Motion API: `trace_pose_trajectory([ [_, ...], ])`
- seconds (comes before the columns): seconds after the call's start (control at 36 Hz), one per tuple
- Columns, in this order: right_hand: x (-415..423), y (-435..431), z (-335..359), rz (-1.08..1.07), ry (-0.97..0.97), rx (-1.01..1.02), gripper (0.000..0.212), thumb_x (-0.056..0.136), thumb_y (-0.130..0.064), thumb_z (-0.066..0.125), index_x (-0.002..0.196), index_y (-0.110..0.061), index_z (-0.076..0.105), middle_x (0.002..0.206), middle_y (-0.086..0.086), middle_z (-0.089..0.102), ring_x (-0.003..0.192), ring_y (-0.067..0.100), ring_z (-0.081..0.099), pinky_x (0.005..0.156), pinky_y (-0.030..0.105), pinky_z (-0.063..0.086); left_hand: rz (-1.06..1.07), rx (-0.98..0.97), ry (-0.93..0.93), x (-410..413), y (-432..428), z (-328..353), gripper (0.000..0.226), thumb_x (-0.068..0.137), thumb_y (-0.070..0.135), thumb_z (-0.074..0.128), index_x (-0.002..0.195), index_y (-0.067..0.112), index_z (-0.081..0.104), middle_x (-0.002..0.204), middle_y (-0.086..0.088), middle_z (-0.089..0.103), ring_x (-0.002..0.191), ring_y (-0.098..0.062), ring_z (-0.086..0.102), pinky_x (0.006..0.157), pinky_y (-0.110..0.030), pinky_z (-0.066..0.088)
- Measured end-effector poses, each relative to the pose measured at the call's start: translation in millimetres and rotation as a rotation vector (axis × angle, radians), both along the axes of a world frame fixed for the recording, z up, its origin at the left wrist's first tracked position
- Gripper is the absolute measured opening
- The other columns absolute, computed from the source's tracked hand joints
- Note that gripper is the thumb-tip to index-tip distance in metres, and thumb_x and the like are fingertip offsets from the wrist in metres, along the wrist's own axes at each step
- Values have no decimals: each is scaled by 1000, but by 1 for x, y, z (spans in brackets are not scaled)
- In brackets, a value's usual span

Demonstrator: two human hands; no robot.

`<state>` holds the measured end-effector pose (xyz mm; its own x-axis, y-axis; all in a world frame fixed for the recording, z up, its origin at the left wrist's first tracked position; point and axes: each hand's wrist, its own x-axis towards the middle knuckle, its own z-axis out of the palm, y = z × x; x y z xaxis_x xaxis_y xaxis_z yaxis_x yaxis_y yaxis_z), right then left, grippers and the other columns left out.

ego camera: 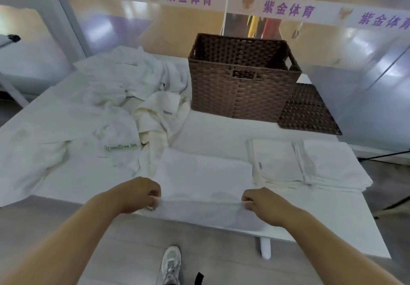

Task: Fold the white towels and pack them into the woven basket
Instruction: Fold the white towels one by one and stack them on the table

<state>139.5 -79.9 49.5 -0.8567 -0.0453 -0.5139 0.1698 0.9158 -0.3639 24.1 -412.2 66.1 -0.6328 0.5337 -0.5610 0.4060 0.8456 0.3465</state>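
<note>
The left hand (142, 196) and right hand (264, 205) each pinch, with curled fingers (154, 198), a near corner of a flat white towel (204, 178) stretched between them on the bench (332, 222). Folded towels (310, 165) lie just beyond the right fingers. The basket (239, 89) stands farther ahead, with crumpled towels (124, 98) beyond the left fingers.

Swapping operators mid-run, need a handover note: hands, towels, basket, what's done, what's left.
Hands: the left hand pinches the near left corner of the spread towel, and the right hand pinches its near right corner.
The spread towel lies flat at the table's front edge.
Done: folded towels lie in a low stack to its right.
Left: finish this fold, then fold the crumpled pile on the left.
The basket stands at the back with no towel showing above its rim. Its lid lies flat to its right. Packing looks not yet started.
</note>
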Motion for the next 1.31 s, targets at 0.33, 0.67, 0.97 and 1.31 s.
trace_pose_trajectory([
  [0.33, -82, 11, -7, -292, 127, 135, 18, 97, -15, 43, 105, -20, 57, 103, 5, 62, 86, 22, 58, 70, 30, 47, 146, 145, 253, -85, 49, -19, 18, 93, 21, 49, 76, 26, 55, 81, 8, 59, 76, -13, 55, 63, -26, 39],
  [0.67, -144, 11, -54, -300, -30, 235, 23, 96, -12, 41, 113, -17, 55, 111, 5, 61, 106, 27, 57, 91, 37, 45, 45, 43, 173, -151, 74, -100, 24, 96, 26, 43, 113, 20, 59, 113, 0, 58, 102, -19, 56, 78, -24, 38],
  [0.97, -167, 16, -83, -360, -61, 321, 24, 94, -8, 42, 113, -17, 54, 107, 5, 64, 98, 29, 63, 83, 36, 51, -38, -43, 246, -176, 87, -121, 22, 97, 28, 41, 98, 17, 60, 101, -1, 64, 91, -19, 61, 67, -25, 40],
  [1.31, -168, 14, -102, -318, 37, 393, 23, 92, -8, 45, 113, -16, 50, 107, 2, 61, 96, 27, 60, 63, 30, 35, -105, -78, 237, -182, 94, -118, 17, 94, 28, 40, 101, 18, 52, 106, -1, 60, 96, -21, 57, 66, -28, 40],
])
